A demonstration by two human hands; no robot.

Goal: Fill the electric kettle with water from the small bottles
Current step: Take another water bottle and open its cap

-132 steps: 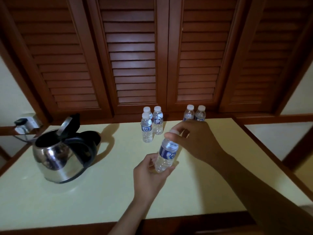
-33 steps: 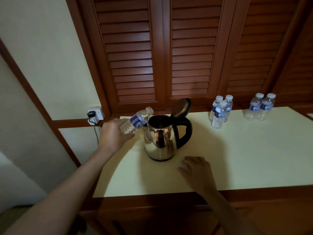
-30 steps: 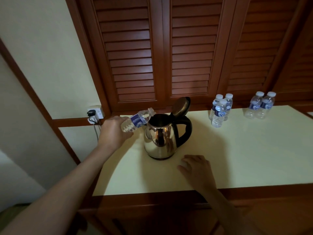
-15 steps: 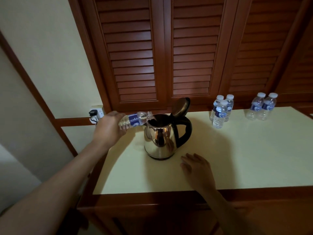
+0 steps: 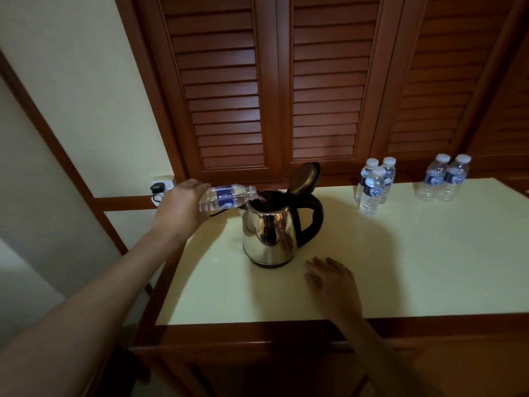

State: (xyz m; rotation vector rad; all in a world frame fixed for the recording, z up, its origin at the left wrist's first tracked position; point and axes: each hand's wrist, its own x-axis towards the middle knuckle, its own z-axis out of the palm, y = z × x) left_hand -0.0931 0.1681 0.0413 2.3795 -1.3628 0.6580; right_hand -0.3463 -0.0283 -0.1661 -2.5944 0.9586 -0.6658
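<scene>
Bottle [image 5: 226, 195] base (hidden) in left hand [image 5: 179, 208]

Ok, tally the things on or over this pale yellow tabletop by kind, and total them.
Small clear plastic water bottles with blue labels: 6 (the tipped bottle in the left hand, 5 standing capped)
Shiny steel electric kettle with black handle, lid open: 1
Total: 7

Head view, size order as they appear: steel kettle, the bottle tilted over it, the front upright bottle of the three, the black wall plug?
1. Shiny steel electric kettle.
2. Tilted clear blue-labelled plastic bottle in the left hand and front upright clear bottle: look alike, unranked.
3. Small black wall plug.
</scene>
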